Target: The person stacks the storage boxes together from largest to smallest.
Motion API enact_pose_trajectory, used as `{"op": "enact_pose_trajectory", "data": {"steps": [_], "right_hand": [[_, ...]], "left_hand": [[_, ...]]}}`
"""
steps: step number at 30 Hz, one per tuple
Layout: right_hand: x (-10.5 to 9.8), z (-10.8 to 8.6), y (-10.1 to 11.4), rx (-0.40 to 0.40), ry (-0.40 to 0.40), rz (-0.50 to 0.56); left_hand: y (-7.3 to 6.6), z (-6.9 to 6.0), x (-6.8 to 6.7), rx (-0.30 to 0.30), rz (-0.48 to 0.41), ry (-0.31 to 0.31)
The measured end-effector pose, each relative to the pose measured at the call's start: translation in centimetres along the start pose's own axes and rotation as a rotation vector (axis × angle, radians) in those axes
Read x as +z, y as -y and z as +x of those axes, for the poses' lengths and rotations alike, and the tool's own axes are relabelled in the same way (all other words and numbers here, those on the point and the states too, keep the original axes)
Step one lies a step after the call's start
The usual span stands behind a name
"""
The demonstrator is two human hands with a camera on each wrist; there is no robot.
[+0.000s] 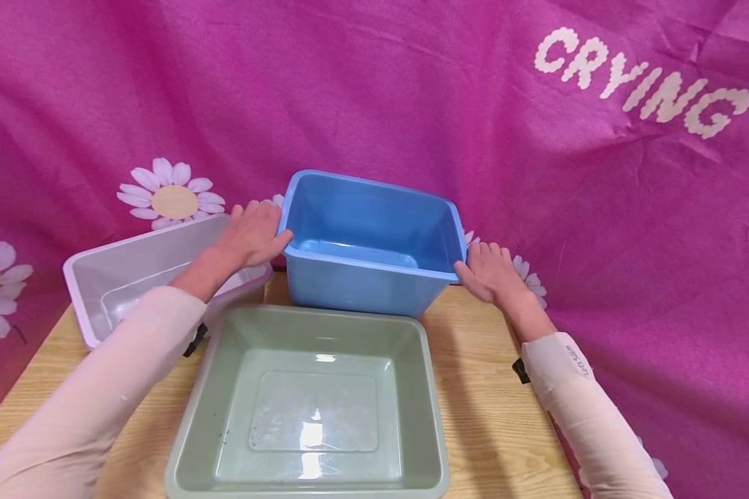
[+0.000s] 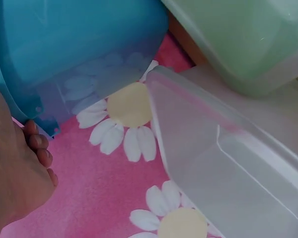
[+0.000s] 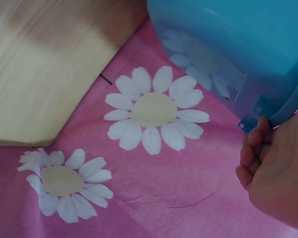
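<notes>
A blue plastic tub (image 1: 362, 284) is held between both hands at the back of the table, tilted a little with its right side lower. My left hand (image 1: 252, 232) grips its left rim, the thumb over the edge; in the left wrist view the fingers (image 2: 38, 144) curl under the lip. On the opposite side my right hand (image 1: 489, 270) grips the right rim, and the right wrist view shows its fingers (image 3: 253, 148) bent beneath the lip. Inside, the blue tub shows a bare bottom. A green tub (image 1: 324, 409) stands nearer, in front of the blue one.
A pale grey tub (image 1: 125, 277) sits at the left, partly behind the left forearm. Wooden tabletop (image 1: 480, 395) shows right of the green tub. Pink cloth (image 1: 374, 90) with daisies and lettering hangs behind and beside the table.
</notes>
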State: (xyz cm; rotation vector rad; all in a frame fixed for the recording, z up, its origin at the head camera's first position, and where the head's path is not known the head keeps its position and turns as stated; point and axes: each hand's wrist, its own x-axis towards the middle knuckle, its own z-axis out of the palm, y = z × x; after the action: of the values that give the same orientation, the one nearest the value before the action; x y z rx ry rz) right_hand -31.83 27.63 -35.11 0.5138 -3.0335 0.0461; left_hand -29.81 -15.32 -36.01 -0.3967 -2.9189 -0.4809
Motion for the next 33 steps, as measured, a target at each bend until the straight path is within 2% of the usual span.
{"op": "enact_pose_trajectory", "data": {"steps": [8, 14, 18, 28, 33], "right_hand": [[-1.4, 0.0, 0.3, 0.011, -0.033, 0.014], [-2.3, -0.4, 0.6, 0.008, -0.057, 0.033], [-2.7, -0.7, 0.6, 0.01, -0.062, 0.035], [-3.7, -1.9, 0.7, -0.016, -0.07, 0.012], [-3.9, -2.4, 1.1, -0.022, -0.074, 0.01]], "left_hand": [[-0.3, -0.1, -1.6, 0.016, -0.017, -0.049], [-0.3, -0.3, -2.3, 0.021, 0.025, -0.053], [-0.6, -0.5, -2.7, 0.017, 0.021, -0.057], [-1.5, -1.9, -3.7, 0.026, 0.034, -0.065], [-1.7, -2.8, -4.0, 0.01, 0.017, -0.068]]}}
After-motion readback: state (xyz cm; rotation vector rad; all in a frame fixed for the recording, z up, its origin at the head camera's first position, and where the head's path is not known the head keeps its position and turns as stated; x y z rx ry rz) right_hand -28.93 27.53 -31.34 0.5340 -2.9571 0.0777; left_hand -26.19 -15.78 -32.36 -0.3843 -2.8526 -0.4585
